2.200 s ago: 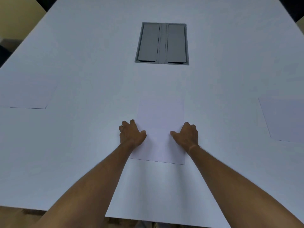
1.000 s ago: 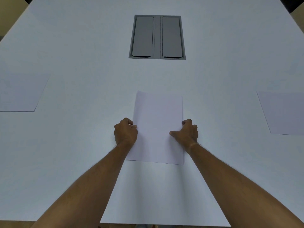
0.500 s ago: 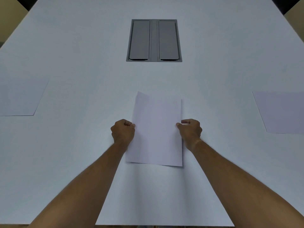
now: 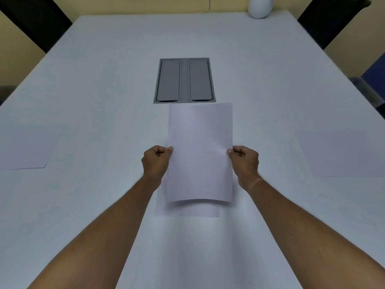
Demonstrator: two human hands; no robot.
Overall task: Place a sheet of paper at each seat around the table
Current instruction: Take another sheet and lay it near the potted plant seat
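Observation:
A white sheet of paper (image 4: pixel 200 151) is lifted off the white table (image 4: pixel 104 80) in front of me, its near edge curved. My left hand (image 4: pixel 156 161) pinches its left edge and my right hand (image 4: pixel 244 161) pinches its right edge. Beneath it another sheet (image 4: pixel 187 210) lies flat on the table, only its near strip showing. One sheet (image 4: pixel 27 147) lies flat at the left side of the table and one sheet (image 4: pixel 337 153) at the right side.
A grey recessed cable box (image 4: pixel 184 80) with two lids sits in the table's middle, just beyond the held sheet. A white rounded object (image 4: pixel 260 6) stands at the far right end. Dark chair backs (image 4: pixel 325 19) show at both far corners.
Both hands went from resting flat on the paper to pinching its side edges, then raised one sheet off the table. A second sheet now shows underneath. The view tilted up.

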